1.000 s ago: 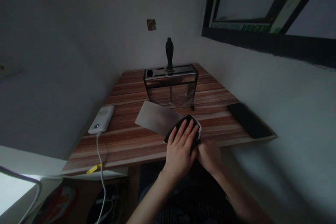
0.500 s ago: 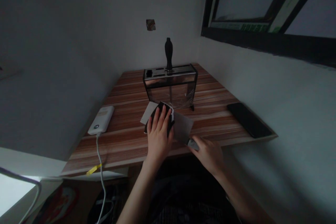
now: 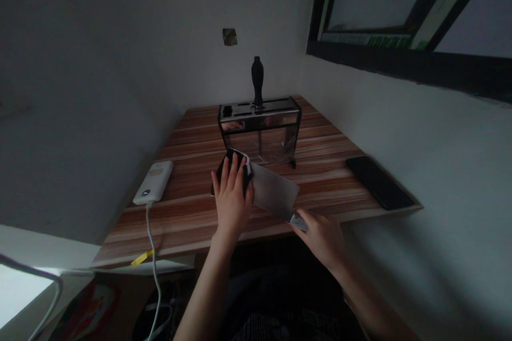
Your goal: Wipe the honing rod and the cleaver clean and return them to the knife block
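A cleaver [image 3: 276, 189] with a broad, pale blade is tilted over the near part of the table. My right hand [image 3: 323, 237] is closed around its grey handle [image 3: 298, 221]. My left hand [image 3: 232, 197] presses a folded black cloth [image 3: 246, 162] with a white edge onto the left end of the blade. The fingers of that hand are stretched over the cloth, with the thumb at its right side. Cloth and hand hide the blade's far end. Just behind them is a knife block [image 3: 260, 117] with clear sides and a black-handled tool [image 3: 257, 81] standing in its top.
On the wood-grain table [image 3: 192, 144], a white power bank [image 3: 154, 182] with a cable [image 3: 152, 240] lies to the left. A black phone [image 3: 380, 182] lies by the right wall. Yellow tape [image 3: 142, 257] shows at the front edge. Above right is a dark window frame [image 3: 400, 64].
My left hand and the cloth have slid left along the blade, so more of its middle shows. The cleaver has shifted slightly, and my right hand keeps its grip.
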`<control>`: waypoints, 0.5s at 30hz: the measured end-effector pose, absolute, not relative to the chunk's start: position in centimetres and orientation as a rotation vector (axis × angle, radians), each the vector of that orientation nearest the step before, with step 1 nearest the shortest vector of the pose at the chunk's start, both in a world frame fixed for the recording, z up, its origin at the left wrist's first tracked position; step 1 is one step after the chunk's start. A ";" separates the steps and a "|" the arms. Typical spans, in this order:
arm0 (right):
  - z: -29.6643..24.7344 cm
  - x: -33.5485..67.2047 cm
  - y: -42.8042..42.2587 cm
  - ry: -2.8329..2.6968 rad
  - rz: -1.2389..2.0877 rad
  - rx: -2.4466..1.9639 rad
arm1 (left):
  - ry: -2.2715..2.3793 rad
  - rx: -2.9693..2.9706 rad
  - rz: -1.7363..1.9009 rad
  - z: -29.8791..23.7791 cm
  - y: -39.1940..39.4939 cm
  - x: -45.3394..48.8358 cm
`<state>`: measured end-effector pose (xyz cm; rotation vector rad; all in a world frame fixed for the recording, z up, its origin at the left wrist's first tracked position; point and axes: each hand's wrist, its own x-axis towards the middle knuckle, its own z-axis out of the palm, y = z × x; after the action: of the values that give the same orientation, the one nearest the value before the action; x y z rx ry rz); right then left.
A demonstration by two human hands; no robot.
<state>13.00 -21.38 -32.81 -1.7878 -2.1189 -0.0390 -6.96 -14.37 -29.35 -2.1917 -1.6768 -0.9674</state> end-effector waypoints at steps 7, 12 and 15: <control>-32.2 12.3 -21.2 -2.134 0.017 -1.835 | -1.601 -2.325 -0.907 -30.0 -16.5 -4.7; -31.6 11.9 -21.1 -2.119 0.102 -1.843 | -1.497 -2.496 -0.872 -30.1 -18.3 -2.9; -31.5 11.7 -21.0 -2.119 0.172 -1.883 | -1.413 -2.610 -0.831 -30.2 -19.4 -1.9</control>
<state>11.66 -20.96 -31.51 -1.8831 -2.1189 0.1721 -1.86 -19.36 -30.22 -2.6096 -1.4130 -0.8305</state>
